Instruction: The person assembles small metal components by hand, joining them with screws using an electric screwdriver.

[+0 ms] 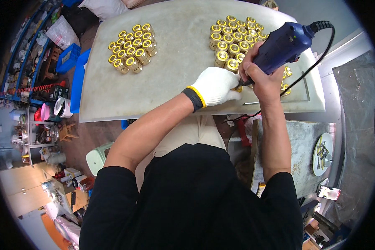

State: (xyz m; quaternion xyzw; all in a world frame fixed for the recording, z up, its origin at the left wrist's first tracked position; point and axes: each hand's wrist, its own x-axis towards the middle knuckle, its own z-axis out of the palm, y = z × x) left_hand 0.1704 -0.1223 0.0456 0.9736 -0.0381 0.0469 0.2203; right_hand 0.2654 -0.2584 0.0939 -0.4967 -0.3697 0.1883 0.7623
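My right hand (pixel 258 77), bare, is wrapped round a dark blue corded power tool (pixel 282 45). The tool slants, its narrow dark tip down at the fingers of my left hand (pixel 217 86). That hand wears a white knit glove with a yellow and black cuff; its fingers are closed round a small brass-coloured cylinder (pixel 238 88), mostly hidden by them. Just beyond both hands stands a group of upright brass-coloured cylinders (pixel 221 45) with shiny ring-shaped tops. A second such group (pixel 130 52) stands at the far left of the table.
The pale table (pixel 175 37) carries everything. At its right lies a thin metal angle frame (pixel 307 89) with a few more cylinders beside it. The tool's black cable (pixel 327 52) loops down on the right. A lower bench (pixel 293 150) holds a white plate (pixel 323 154); a green stool (pixel 97 158) stands left.
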